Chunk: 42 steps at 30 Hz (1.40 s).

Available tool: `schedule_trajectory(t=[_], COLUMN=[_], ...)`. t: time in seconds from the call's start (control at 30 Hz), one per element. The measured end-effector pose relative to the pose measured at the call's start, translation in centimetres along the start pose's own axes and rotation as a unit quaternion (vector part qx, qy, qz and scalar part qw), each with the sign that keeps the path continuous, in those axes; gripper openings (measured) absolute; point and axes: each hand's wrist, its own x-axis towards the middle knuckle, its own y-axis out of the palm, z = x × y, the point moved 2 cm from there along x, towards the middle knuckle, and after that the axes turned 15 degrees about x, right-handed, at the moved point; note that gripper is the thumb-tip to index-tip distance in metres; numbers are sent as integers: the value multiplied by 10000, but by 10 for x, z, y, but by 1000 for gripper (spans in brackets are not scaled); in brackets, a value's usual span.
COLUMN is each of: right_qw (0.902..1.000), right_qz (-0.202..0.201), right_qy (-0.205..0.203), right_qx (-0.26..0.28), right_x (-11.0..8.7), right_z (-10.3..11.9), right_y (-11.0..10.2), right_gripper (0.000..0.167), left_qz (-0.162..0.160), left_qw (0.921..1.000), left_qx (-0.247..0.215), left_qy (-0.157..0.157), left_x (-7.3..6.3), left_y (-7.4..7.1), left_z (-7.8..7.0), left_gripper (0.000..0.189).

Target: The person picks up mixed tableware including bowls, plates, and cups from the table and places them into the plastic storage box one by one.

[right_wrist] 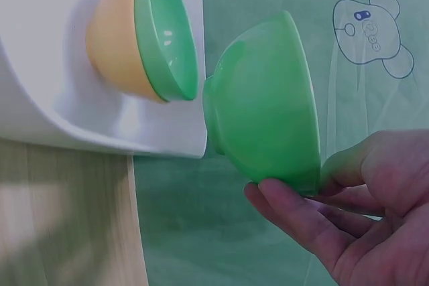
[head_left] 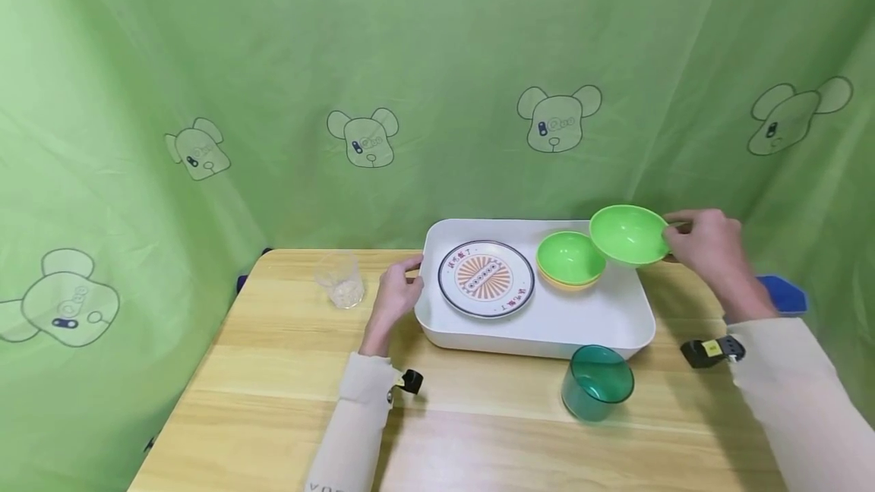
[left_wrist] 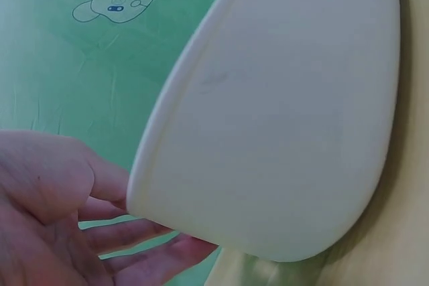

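Note:
My right hand [head_left: 707, 245] pinches the rim of a light green bowl [head_left: 629, 235], held tilted above the right end of a white tray [head_left: 533, 340]. In the right wrist view the thumb and fingers [right_wrist: 295, 212] meet at this bowl's rim. Inside the tray, another green bowl [head_left: 570, 257] sits nested in a yellow-orange bowl [head_left: 569, 286]. To their left lies a round plate [head_left: 458, 298] with a red sunburst pattern and a dark rim. My left hand [head_left: 395, 294] holds the tray's left edge, its thumb at the rim and its fingertips partly hidden behind the wall.
A teal glass cup [head_left: 589, 401] stands in front of the tray on the wooden table [head_left: 273, 401]. Left of the tray is a clear cup [head_left: 345, 291] with pale contents. A blue object [head_left: 782, 294] shows behind the right forearm. A green curtain [head_left: 451, 59] hangs behind.

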Motion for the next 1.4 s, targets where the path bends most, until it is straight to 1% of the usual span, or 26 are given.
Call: schedule_trajectory(t=[0.1, 0.2, 0.3, 0.4, 0.5, 0.57, 0.67, 0.8, 0.87, 0.97, 1.03, 1.1, 1.2, 1.27, 1.33, 1.4], right_qw=[10000, 9999, 9998, 9995, 9991, 9987, 9980, 9972, 9969, 9964, 9956, 9947, 9932, 9924, 9916, 9907], right_qz=[31, 50, 23, 5, 64, 146, 262, 340, 358, 396, 475, 516, 550, 555, 586, 618], right_qy=[-10, -70, -134, -166, -178, -159, -105, -33, -26, -83, -130, -208, -287, -307, -300, -312], right_qx=[14, 83, 150, 259, 382, 464, 563, 661, 698, 739, 793, 860, 981, 1052, 1113, 1175], right_x=[0, -1, -1, -1, -2, -2, -2, -2, -3, -3, -3, -5, -8, -10, -11, -11], right_z=[2, 3, 4, 6, 9, 11, 13, 14, 14, 15, 15, 15, 15, 17, 20, 24], right_y=[3, 8, 13, 17, 23, 25, 30, 34, 35, 39, 41, 44, 49, 52, 54, 56], right_gripper=[41, 41, 40, 39, 40, 40, 40, 39, 39, 39, 39, 38, 37, 36, 37, 37], left_qz=[86, 171, 255, 296, 313, 342, 474, 725, 814, 886, 960, 1054, 1250, 1365, 1441, 1431], left_qw=[9999, 9995, 9980, 9946, 9909, 9895, 9891, 9895, 9902, 9915, 9914, 9895, 9824, 9775, 9731, 9699], left_qx=[107, 271, 569, 997, 1303, 1386, 1311, 969, 718, 272, -129, -569, -1230, -1523, -1748, -1949], left_qy=[24, -22, -50, 9, 89, 212, 476, 793, 876, 916, 877, 803, 647, 523, 429, 301], left_x=[1, 1, 2, 3, 5, 6, 10, 14, 16, 18, 19, 20, 20, 19, 19, 20], left_y=[-1, -1, -3, -4, -4, -3, 0, 8, 13, 22, 29, 40, 58, 68, 76, 81], left_z=[-2, -4, -11, -23, -37, -48, -66, -88, -97, -111, -119, -127, -138, -144, -150, -154], left_gripper=[46, 46, 45, 47, 49, 49, 46, 42, 41, 39, 38, 37, 39, 42, 45, 45])
